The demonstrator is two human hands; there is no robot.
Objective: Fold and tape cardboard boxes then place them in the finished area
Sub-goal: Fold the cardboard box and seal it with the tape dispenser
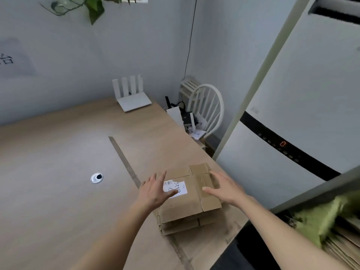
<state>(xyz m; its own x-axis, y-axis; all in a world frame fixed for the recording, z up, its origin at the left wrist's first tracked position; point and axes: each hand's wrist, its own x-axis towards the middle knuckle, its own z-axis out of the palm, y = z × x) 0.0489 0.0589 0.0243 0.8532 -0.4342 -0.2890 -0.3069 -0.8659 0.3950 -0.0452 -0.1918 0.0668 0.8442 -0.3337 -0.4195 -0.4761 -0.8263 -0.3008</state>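
stack of flattened brown corrugated cardboard boxes [187, 203] lying near the right edge of a smooth light wooden table [58, 152], the top sheet bearing a torn white paper label [176, 187] with handwriting and a strip of glossy clear tape. left hand [155, 189], fingers spread and relaxed, is at the label; right hand [224, 187], likewise released, is at the taped flap; actual contact cannot be told. a dull grey tape line [124, 160] crosses the tabletop beside a round metal grommet [96, 178].
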